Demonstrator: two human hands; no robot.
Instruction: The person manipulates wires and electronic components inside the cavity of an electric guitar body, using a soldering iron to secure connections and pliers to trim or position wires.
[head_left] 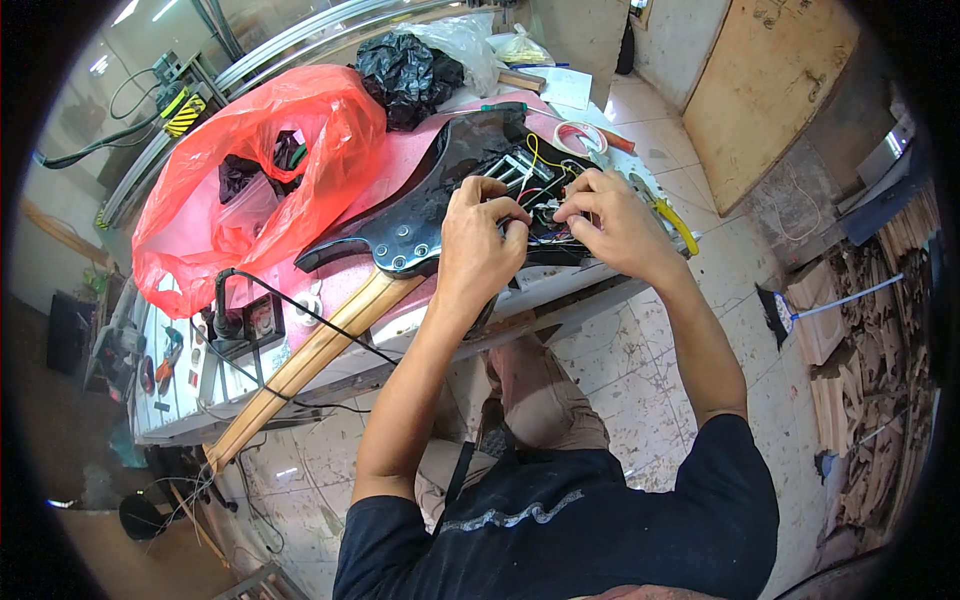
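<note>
A black electric guitar (437, 185) lies back up on the bench, its pale wooden neck (318, 340) pointing to the near left. Round screws show where neck and body meet. Inside its uncovered cavity are metal springs (514, 166), a looping yellow wire (536, 150) and a tangle of thin coloured wires. My left hand (480, 235) bends over the cavity, thumb and forefinger closed on a wire. From the other side my right hand (618, 225) pinches at the same wiring, its fingertips close to the left ones. The wire ends between my fingers are too small to make out.
A red plastic bag (345, 105) stands open at left, a black bag (405, 78) behind it. Yellow-handled pliers (676, 226) and a tape roll (580, 138) lie right of the guitar. A black cable (330, 322) crosses the neck. A wooden board (765, 90) leans far right.
</note>
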